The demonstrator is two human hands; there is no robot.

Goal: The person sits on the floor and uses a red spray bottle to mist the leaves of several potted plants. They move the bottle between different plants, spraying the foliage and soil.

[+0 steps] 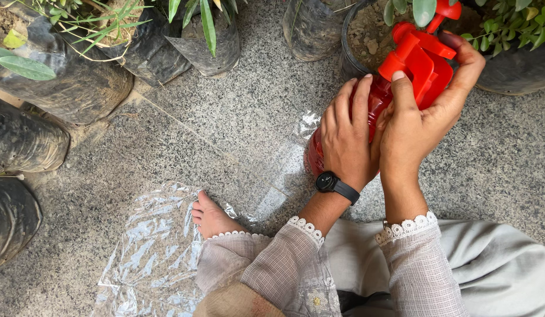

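Head view, near to far: left hand (346, 138) has its 5 fingers wrapped on the red spray bottle (372, 111) standing on the granite floor (237, 117). Beyond, right hand (422, 114) clamps its pump head (419, 56). Judged: steadying the bottle; working the pump needs a firm hold.

Both hands closed in a grip, side by side.
The left hand (346, 138) points its fingers to 12 o'clock, a watch on its wrist. The right hand (422, 114) sits at its 3 o'clock, thumb up, fingers hooked over the top; a bare foot (211, 216) lies at 8 o'clock.
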